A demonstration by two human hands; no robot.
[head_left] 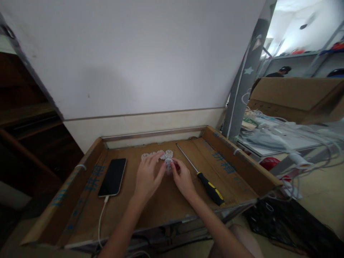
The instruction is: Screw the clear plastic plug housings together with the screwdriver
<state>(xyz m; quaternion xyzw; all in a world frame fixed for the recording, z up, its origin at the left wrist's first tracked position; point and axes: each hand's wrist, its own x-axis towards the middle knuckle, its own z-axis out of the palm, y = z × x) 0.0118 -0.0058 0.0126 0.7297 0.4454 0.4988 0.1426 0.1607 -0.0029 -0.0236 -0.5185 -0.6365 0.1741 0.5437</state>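
Observation:
Several small clear, round plastic pieces lie in the middle of a cardboard-lined tray, among them a scalloped piece [145, 156] at the left and another one [169, 153] just behind my fingers. Between my two hands is a clear plastic piece [168, 165]. My right hand [184, 177] pinches it from the right with thumb and fingertips. From the left, the thumb of my left hand [149, 174] meets the same piece, while its fingers curve over the pieces behind and partly cover them. Fine detail on the held piece is too small to make out.
A screwdriver [211, 189] with a black and yellow handle lies right of my hands. At the left is a phone [113, 177] with a white cable. Raised cardboard walls [239, 161] edge the tray. Beyond the post [239, 86], cables clutter a table and a person sits behind.

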